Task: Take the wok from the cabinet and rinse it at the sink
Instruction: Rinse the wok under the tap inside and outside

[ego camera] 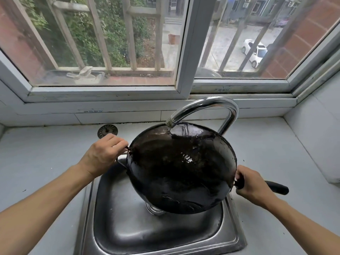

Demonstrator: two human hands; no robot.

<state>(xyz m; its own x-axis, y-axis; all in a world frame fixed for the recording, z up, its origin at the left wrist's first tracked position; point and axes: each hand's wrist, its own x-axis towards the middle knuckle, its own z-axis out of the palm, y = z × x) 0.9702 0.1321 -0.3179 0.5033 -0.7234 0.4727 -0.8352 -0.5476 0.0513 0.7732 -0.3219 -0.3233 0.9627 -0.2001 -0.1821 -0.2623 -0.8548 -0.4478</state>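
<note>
While both forearms reached in from the bottom corners of the view, the steel sink (128, 234) lay nearest, set into a pale grey counter (36, 162), with part of its round drain (152, 208) showing under the pan's lower edge. Above the basin a black wok (182, 168) was held off the bottom and tipped, its dark, wet-looking inside turned up toward the camera. The right hand (252, 184) was curled round the long black handle (276, 187) close to where it met the bowl, the far end of the handle sticking out to the right over the counter. The left hand (103, 153) gripped the small loop handle on the opposite rim, fingers wrapped over it. Just beyond, a curved chrome faucet (211, 105) arched over from the right, its spout ending right at the wok's far rim, where a thin stream of water (168, 128) fell onto the inner wall. A round metal strainer plug (107, 131) sat on the counter behind the left hand. Farther back ran a white window frame (184, 52); through the glass a pale cloth (86, 74) lay on the outer ledge behind metal bars (128, 34), with greenery to the left and a white car (254, 51) down on the pavement to the right.
</note>
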